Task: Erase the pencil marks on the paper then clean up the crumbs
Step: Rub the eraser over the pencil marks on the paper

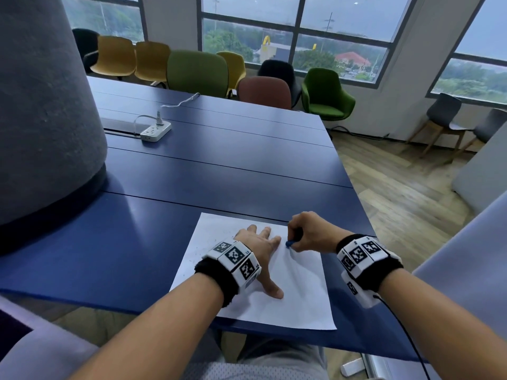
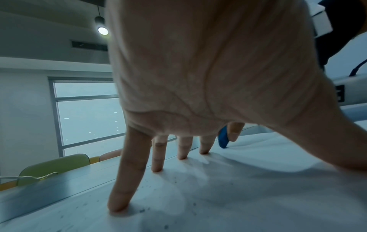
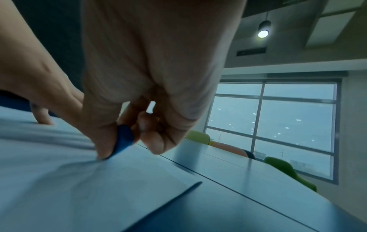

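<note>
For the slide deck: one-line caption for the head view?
Left hand pins the paper flat while the right hand rubs a blue eraser on it.

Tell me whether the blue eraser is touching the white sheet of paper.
Touching. The left wrist view shows the small blue eraser, pinched by the right hand, with its tip pressed onto the white sheet of paper.

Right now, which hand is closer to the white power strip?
Left. The left hand presses the paper, nearer the power strip; the right hand is farther right.

Left hand [image 1: 260, 242] lies flat, fingers [image 2: 123, 185] spread toward 12 o'clock, thumb toward 4; right hand [image 1: 310, 231], at its 3 o'clock, has curled fingers [image 3: 103, 141] pinching
</note>
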